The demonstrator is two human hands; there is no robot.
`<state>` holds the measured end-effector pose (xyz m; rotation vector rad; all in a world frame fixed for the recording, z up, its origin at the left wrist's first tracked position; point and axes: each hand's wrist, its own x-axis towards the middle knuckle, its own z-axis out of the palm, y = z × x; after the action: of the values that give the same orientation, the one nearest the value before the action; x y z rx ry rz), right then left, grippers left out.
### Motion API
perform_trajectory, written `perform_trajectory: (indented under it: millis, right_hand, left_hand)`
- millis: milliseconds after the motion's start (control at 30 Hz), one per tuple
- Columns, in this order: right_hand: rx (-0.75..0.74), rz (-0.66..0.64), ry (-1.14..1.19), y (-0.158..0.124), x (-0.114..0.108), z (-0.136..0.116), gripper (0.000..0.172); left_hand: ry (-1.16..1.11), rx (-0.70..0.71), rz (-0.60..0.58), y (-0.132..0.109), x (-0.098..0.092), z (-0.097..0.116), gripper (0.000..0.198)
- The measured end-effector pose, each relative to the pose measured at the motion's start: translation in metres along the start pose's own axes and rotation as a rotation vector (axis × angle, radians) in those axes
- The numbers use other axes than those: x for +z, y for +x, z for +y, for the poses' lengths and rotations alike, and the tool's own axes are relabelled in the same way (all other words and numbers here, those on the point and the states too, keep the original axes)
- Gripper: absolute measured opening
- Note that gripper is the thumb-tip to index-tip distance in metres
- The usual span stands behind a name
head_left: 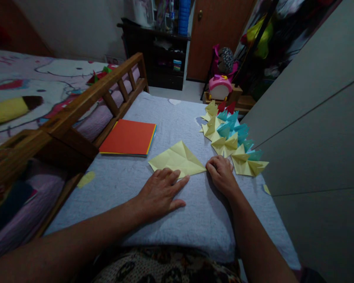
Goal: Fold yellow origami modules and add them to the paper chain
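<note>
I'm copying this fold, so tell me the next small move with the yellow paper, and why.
I'd probably fold the right tip of the yellow paper inward: the right hand is at that tip, the left hand rests on the near edge, and crease lines show across the paper.

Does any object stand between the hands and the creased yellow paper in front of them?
Nothing visible does. The left hand rests on the near edge of the yellow paper, and the right hand is at its right tip. The orange-topped stack lies beyond, to the left.
</note>
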<state>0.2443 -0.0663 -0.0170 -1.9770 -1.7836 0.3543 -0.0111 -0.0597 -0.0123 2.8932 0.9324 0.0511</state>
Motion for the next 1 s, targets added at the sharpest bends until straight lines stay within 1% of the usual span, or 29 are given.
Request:
perform_trajectory:
  millis: [33,133,167,433,667,867,1000]
  right_hand:
    - [-0.017,-0.009,0.026,-0.001,-0.002,0.001,0.016]
    - [-0.076,-0.033,0.052,-0.006,-0.005,0.003,0.023]
    - [-0.091,-0.042,0.050,-0.007,-0.005,0.003,0.023]
    - [-0.125,-0.037,0.031,-0.006,-0.004,0.002,0.012]
    - [-0.089,-0.044,-0.009,-0.001,-0.002,0.001,0.010]
    - [-0.028,-0.060,-0.073,0.002,-0.001,-0.006,0.011]
    - [0.000,-0.042,-0.121,0.001,0.000,-0.012,0.012]
  left_hand:
    - [-0.001,-0.002,-0.002,0.000,0.000,0.000,0.068]
    - [-0.002,-0.004,-0.002,-0.001,0.001,0.000,0.068]
    - [-0.001,-0.004,0.000,-0.001,0.001,0.000,0.068]
    - [0.003,-0.008,-0.005,-0.001,-0.001,0.001,0.068]
    - [0.015,-0.004,0.016,-0.002,0.001,0.000,0.069]
    - [0.028,-0.016,0.007,-0.003,0.000,0.001,0.068]
    - [0.021,-0.017,0.005,-0.003,0.001,0.001,0.068]
